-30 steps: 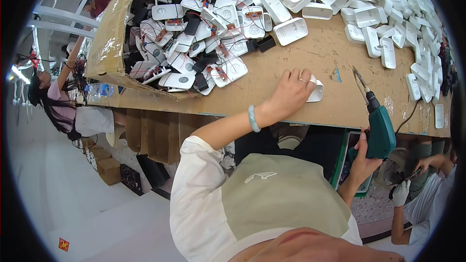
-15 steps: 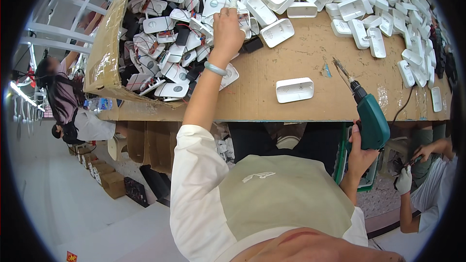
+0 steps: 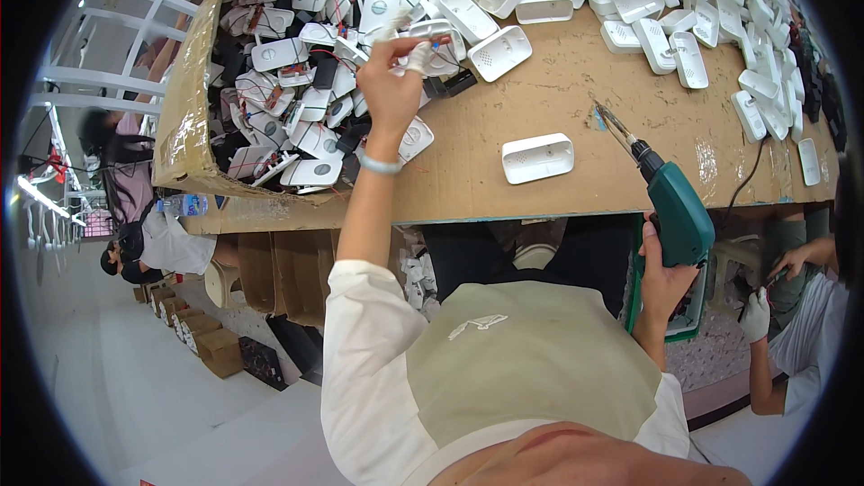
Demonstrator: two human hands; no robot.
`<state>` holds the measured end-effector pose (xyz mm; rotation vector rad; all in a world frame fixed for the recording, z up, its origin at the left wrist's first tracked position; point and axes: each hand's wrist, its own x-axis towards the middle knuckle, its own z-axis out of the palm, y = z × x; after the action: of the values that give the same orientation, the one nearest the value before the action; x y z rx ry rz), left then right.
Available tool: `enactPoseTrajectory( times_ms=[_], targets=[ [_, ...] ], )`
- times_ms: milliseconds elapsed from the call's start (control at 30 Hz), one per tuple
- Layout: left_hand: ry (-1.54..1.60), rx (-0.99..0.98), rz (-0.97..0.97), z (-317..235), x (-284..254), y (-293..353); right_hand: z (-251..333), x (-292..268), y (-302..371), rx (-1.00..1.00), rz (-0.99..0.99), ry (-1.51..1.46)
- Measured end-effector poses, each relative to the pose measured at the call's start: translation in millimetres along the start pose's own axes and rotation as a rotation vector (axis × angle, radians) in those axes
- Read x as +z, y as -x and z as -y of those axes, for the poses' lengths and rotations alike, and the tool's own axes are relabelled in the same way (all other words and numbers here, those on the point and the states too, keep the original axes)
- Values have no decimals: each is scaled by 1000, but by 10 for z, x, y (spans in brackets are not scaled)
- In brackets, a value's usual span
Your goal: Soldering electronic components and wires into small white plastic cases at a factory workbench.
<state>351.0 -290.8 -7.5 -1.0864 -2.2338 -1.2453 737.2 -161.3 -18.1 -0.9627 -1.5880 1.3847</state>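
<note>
A white tray [image 3: 538,159] lies lengthwise left–right between left hand [image 3: 391,93], over wired parts [image 3: 311,171], hold unclear, and right hand [image 3: 664,281], clasping a green tool [image 3: 681,213].

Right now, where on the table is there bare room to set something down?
Bare cardboard lies between the nearest white shell and the green tool, and left of that shell, toward the box of parts. It's crowded in the box, just right of it, and at the shell heap along the back.
</note>
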Motion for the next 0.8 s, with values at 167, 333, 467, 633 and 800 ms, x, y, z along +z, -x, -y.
enactPoseTrajectory(
  times_ms=[167, 333, 467, 633, 800],
  targets=[
    [610, -379, -334, -384, -198, 548, -5, -32, 35, 26, 29, 33],
    [493, -404, -363, -643, -240, 1255, -30, -70, 96, 29, 102, 45],
    [7, 124, 28, -888, -235, 1429, -79, -155, 177, 66, 153, 73],
    [-224, 228, 235, -1129, 120, 1501, -90, -197, 219, 16, 236, 130],
    [-469, 181, 333, -1194, 446, 1521, -97, -194, 236, -97, 288, 223]
  ],
)
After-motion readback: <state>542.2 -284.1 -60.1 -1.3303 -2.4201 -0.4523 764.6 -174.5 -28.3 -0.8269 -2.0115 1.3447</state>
